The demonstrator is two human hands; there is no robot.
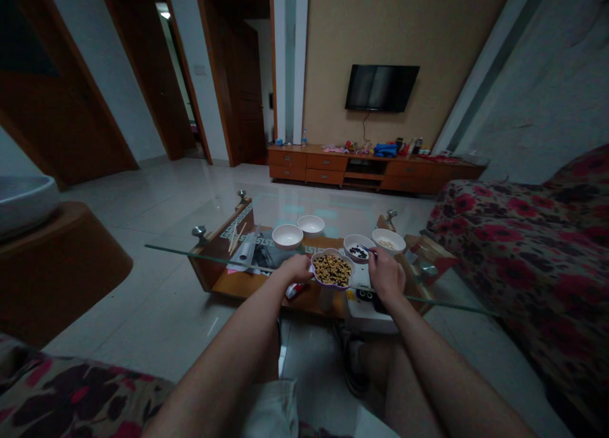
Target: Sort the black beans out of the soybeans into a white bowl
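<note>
My left hand [299,268] grips the near-left side of a purple-rimmed bowl [333,285] filled with mixed yellow and black beans [332,268]. In my right hand [386,274] is a thin dark utensil [365,248], perhaps tweezers, its tip reaching over a white bowl [353,239] with some black beans [358,252] in it. Right behind my right hand stands another white bowl [389,240] holding a few pale pieces. Two more white bowls, a nearer one [287,236] and a farther one [311,225], stand to the left with nothing visible inside.
The bowls stand on a glass table [176,251] with a sharp front edge and metal fittings. Chopsticks [237,238] lie at its left. A flowered sofa [504,235] flanks the right; a low cabinet [323,165] and a television [382,87] are beyond.
</note>
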